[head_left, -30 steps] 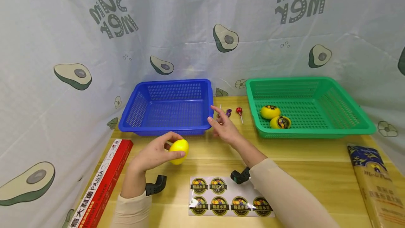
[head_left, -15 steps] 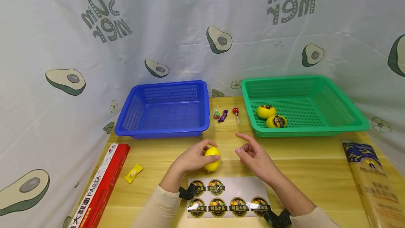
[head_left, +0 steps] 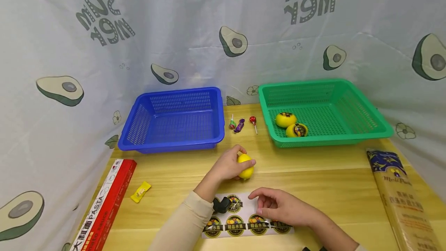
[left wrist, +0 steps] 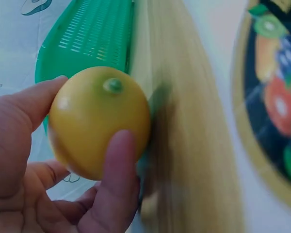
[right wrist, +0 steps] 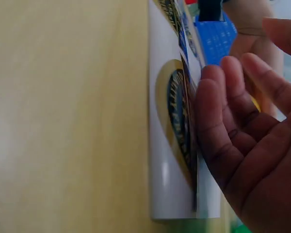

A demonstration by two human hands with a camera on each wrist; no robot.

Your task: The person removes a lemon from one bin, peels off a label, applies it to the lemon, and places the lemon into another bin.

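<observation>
The left hand's (head_left: 228, 162) fingers pinch a lemon (head_left: 246, 167), no label showing, beyond the sticker sheet (head_left: 247, 210); the right hand (head_left: 287, 206), loosely curled and holding nothing, is over it. Labelling seems underway; next probably calls for peeling a sticker.

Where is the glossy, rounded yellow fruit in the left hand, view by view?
Head: glossy, rounded yellow fruit, right of centre, below mid-height, in the left hand.
Left wrist: large, left of centre.
Right wrist: probably the yellow sliver right of centre, behind the right hand.
Shared landmark: the white rectangular sticker sheet.
</observation>
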